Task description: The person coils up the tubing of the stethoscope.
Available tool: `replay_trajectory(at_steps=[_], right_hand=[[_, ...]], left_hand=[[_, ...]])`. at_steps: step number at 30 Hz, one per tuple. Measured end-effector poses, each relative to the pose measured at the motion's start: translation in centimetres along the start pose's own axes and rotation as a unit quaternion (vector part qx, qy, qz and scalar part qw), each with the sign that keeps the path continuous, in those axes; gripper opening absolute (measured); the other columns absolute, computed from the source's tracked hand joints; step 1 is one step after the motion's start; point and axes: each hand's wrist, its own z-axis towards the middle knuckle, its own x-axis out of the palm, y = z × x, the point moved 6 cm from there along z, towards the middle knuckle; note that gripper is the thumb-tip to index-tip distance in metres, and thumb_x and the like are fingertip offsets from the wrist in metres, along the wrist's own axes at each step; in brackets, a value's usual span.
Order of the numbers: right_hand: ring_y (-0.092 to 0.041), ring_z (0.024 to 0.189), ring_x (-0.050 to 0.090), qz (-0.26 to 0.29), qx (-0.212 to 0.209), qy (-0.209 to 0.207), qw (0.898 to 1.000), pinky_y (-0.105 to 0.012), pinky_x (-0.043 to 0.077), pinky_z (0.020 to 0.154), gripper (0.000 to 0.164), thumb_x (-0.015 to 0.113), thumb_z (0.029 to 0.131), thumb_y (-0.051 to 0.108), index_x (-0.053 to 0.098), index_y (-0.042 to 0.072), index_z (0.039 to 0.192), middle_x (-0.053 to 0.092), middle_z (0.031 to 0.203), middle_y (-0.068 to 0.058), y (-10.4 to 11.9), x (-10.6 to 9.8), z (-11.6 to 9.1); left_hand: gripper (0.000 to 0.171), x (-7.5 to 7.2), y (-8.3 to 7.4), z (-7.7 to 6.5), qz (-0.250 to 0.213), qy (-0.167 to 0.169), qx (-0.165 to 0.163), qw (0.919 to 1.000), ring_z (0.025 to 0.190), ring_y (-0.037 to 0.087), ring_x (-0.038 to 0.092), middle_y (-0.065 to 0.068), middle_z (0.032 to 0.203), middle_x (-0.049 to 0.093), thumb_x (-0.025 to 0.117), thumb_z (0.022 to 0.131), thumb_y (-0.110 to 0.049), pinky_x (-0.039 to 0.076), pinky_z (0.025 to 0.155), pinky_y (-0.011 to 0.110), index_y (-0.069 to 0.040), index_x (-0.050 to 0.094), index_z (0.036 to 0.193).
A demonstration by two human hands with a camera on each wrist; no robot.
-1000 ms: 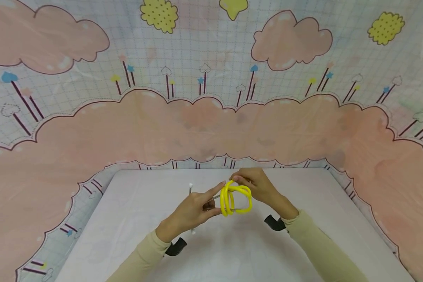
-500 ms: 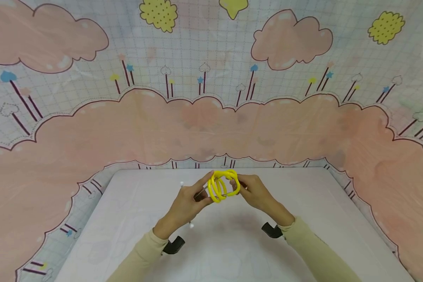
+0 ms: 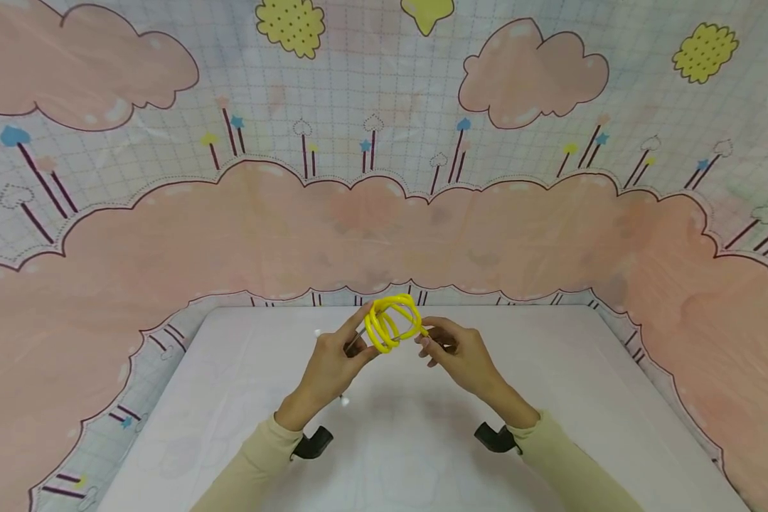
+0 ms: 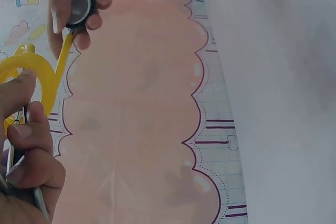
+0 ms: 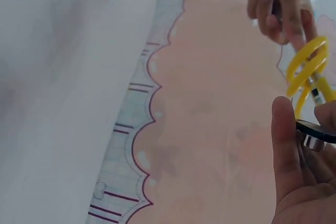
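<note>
A stethoscope with yellow tubing (image 3: 379, 334) is held up between both hands above the table. My left hand (image 3: 329, 366) grips its metal ear tubes, and the coiled tubing loops lie at the fingertips. White ear tips (image 3: 343, 402) stick out behind that hand. My right hand (image 3: 467, 359) pinches the other end of the stethoscope, at the chest piece (image 4: 80, 10), which has a round metal face and dark rim. In the right wrist view the chest piece (image 5: 315, 139) sits between thumb and fingers. A short straight length of tubing runs from it to the coil.
The white table (image 3: 422, 455) lies below both hands. Patterned cloth with pink clouds (image 3: 358, 235) hangs behind and around it. Black wrist-worn pieces (image 3: 313, 442) sit under each forearm.
Both hands were close together at the coil. The left hand and coil have moved left and up; the right hand has drawn apart to the right, holding the chest-piece end.
</note>
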Motion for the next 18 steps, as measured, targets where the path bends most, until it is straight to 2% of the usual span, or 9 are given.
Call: replay_trajectory(at_steps=[7, 9, 14, 18], right_hand=[[-0.023, 0.072, 0.068, 0.025, 0.020, -0.019, 0.999, -0.029, 0.059, 0.063, 0.026, 0.063, 0.095, 0.007, 0.063, 0.008, 0.121, 0.071, 0.093, -0.013, 0.5, 0.0, -0.7], [-0.024, 0.073, 0.069, 0.034, 0.018, -0.016, 0.999, -0.030, 0.059, 0.063, 0.023, 0.064, 0.095, 0.008, 0.065, 0.008, 0.118, 0.070, 0.093, -0.014, 0.7, 0.0, -0.8], [-0.018, 0.078, 0.068, 0.072, -0.035, 0.023, 0.997, -0.032, 0.059, 0.066, 0.022, 0.059, 0.097, 0.005, 0.063, 0.001, 0.119, 0.068, 0.098, -0.021, 1.6, 0.4, -1.2], [-0.018, 0.086, 0.068, 0.118, -0.089, 0.065, 0.987, -0.033, 0.059, 0.068, 0.029, 0.049, 0.098, -0.003, 0.057, -0.007, 0.126, 0.065, 0.103, -0.024, 2.2, 0.6, -1.3]], left_hand=[[0.079, 0.2, 0.4, -0.1, 0.009, -0.004, 0.000, 1.0000, 0.052, -0.002, 0.039, -0.006, 0.060, 0.056, 0.080, 0.080, -0.010, 0.037, 0.049, 0.018, -0.018, 0.043, 0.150], [0.080, 0.2, 0.5, -0.1, 0.010, -0.004, -0.002, 0.9999, 0.051, -0.002, 0.039, -0.007, 0.060, 0.055, 0.080, 0.080, -0.010, 0.037, 0.049, 0.017, -0.018, 0.042, 0.150], [0.080, 0.3, 0.7, -0.1, 0.011, -0.004, -0.011, 0.9999, 0.051, -0.001, 0.040, -0.006, 0.060, 0.056, 0.080, 0.081, -0.010, 0.038, 0.049, 0.018, -0.020, 0.042, 0.150], [0.079, 0.3, 0.9, -0.2, 0.011, 0.001, -0.019, 0.9998, 0.051, -0.001, 0.041, -0.007, 0.061, 0.056, 0.079, 0.082, -0.012, 0.039, 0.050, 0.019, -0.021, 0.041, 0.151]])
